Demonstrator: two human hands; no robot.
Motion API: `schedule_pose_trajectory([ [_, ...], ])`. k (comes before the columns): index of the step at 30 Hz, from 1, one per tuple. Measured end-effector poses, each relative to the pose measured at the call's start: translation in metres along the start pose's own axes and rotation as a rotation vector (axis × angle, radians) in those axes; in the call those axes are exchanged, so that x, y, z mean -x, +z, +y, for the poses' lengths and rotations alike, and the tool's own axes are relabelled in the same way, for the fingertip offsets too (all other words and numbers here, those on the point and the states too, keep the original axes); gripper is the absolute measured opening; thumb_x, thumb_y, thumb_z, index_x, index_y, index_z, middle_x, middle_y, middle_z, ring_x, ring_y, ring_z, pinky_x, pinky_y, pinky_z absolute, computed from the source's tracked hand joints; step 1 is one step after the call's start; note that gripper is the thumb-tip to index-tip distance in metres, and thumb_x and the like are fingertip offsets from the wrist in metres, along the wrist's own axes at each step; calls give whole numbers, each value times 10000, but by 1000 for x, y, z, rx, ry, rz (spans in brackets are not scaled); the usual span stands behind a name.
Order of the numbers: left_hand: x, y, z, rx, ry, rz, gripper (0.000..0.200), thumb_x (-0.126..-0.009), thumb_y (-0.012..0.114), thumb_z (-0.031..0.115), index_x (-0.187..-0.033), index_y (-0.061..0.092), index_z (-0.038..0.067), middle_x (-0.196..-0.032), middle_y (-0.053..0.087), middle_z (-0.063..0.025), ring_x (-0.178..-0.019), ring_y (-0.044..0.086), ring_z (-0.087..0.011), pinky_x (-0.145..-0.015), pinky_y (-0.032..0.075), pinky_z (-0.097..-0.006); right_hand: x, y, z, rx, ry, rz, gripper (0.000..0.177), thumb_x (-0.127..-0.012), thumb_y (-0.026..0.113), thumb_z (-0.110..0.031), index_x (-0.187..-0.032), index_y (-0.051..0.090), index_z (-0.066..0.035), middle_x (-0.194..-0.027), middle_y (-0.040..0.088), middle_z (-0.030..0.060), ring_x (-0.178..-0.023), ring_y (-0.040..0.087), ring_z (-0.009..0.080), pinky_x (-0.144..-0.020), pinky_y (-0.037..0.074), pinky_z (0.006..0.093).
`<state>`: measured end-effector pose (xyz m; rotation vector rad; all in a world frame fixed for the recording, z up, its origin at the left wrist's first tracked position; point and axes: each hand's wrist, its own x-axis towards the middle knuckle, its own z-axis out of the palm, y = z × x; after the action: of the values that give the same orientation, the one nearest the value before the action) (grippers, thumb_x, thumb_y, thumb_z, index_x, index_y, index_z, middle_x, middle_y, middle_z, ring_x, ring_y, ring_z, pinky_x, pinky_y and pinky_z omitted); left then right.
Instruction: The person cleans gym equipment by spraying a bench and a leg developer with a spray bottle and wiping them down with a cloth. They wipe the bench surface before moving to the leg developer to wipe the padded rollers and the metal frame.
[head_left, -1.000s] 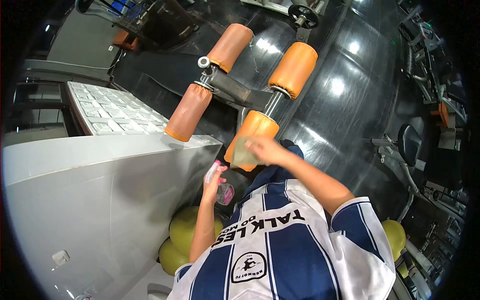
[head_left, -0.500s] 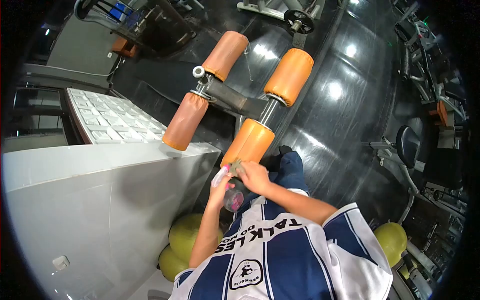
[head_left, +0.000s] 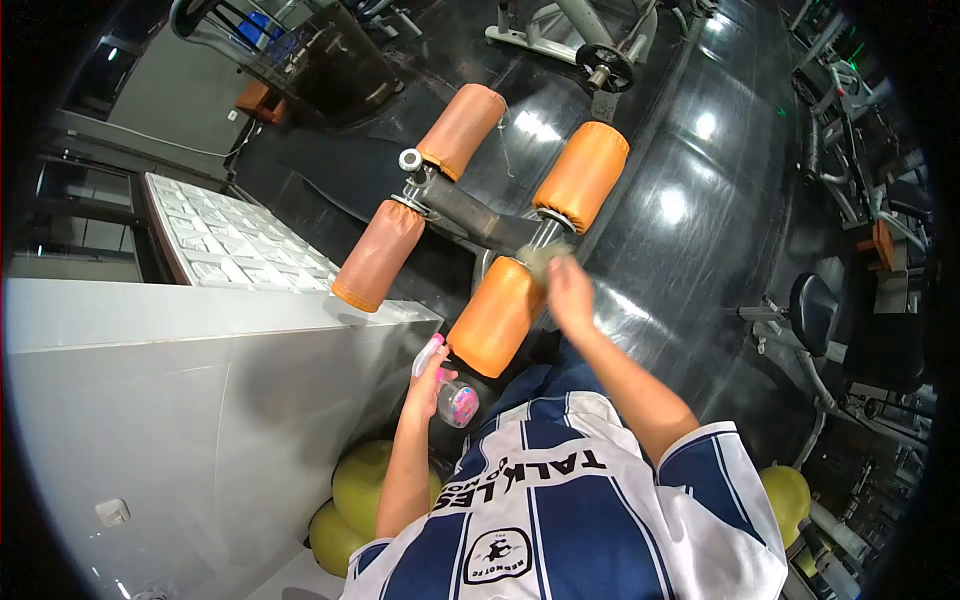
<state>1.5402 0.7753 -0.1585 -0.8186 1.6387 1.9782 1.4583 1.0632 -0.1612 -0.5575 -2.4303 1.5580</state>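
Observation:
My left hand (head_left: pixel 423 390) is wrapped round the neck of a clear spray bottle (head_left: pixel 460 405) with a pink-and-white trigger head, just below the near orange foam roller (head_left: pixel 492 322). My right hand (head_left: pixel 571 298) presses a greyish cloth (head_left: pixel 541 257) against the upper end of that roller, by the chrome bar. The cloth and fingers are a little blurred. Beyond the bar sits a second orange roller (head_left: pixel 582 178). Two duller orange rollers, one nearer (head_left: pixel 379 254) and one farther (head_left: pixel 463 130), flank the dark metal frame (head_left: pixel 478 215) on the left.
A white half-wall (head_left: pixel 180 420) stands close on my left, with green exercise balls (head_left: pixel 365 490) at its foot. A weight machine (head_left: pixel 600 70) is ahead. More gym equipment (head_left: pixel 815 310) lines the right, across the shiny black floor (head_left: pixel 670 210).
My right hand and the cloth have moved up and right, from beside the bottle to the roller's upper end. My left hand has shifted slightly down and left with the spray bottle.

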Motion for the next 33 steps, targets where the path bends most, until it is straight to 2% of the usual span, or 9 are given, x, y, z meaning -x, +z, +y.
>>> schedule_pose_trajectory([
  [4,3,-11,-3,-183,46,-57,636,-943,618,372,-1460,389,80,-1404,511,-105,-881,627,-129,-807,491,-304,111,47,7,70,-321,-635,280,-921,534,-298,-898,653,-46,-790,659,226,-766,651,429,-692,517,523],
  [6,16,-8,-2,-163,166,16,658,-952,604,379,-1454,375,20,-1369,540,-101,-1059,622,-152,-838,482,-312,119,44,-9,82,-400,-1115,313,-958,518,-342,-929,641,-56,-855,658,247,-829,647,423,-754,505,507],
  [8,27,-9,-1,-134,228,72,624,-966,582,389,-1414,423,-16,-1269,606,-118,-1104,629,-186,-792,503,-311,111,52,11,10,-412,-1023,340,-977,504,-366,-995,644,-58,-886,660,252,-842,658,396,-763,513,474],
  [11,34,-16,1,-313,241,133,513,-986,544,397,-1272,569,-28,-1034,685,-122,-899,680,-182,-624,529,-287,52,21,0,-113,-206,-892,370,-994,497,-370,-1068,645,-38,-886,684,202,-824,683,299,-749,528,404],
  [14,43,-19,11,-398,342,203,441,-982,565,347,-1189,630,-37,-958,700,-116,-838,684,-167,-620,550,-284,-6,-12,-3,-197,81,-785,405,-1012,477,-375,-1055,641,-8,-864,689,113,-816,658,180,-729,520,356],
  [16,52,-14,24,-369,395,238,419,-979,566,340,-1126,659,-41,-913,699,-104,-798,678,-150,-592,547,-279,-31,-27,1,-224,95,-640,405,-1016,474,-368,-1059,639,-1,-865,673,67,-810,610,126,-739,500,325],
  [24,32,2,56,-320,399,243,358,-958,604,306,-1075,661,-28,-923,680,-79,-782,652,-123,-559,515,-253,-31,-46,4,-195,76,-617,372,-1028,478,-344,-1069,632,-8,-906,647,9,-825,571,91,-761,478,279],
  [26,22,7,64,-400,384,237,332,-950,616,302,-1020,679,-16,-876,683,-70,-747,650,-116,-553,512,-258,-28,-49,3,-111,43,-615,427,-1001,492,-392,-1061,642,3,-861,681,88,-806,598,147,-766,489,341],
  [33,3,58,109,-858,599,442,365,-919,646,325,-789,654,-15,-615,607,-87,-584,559,-140,-541,428,-337,-116,-81,-18,-223,14,-568,401,-1016,504,-353,-1094,635,18,-910,661,30,-853,565,106,-785,480,299],
])
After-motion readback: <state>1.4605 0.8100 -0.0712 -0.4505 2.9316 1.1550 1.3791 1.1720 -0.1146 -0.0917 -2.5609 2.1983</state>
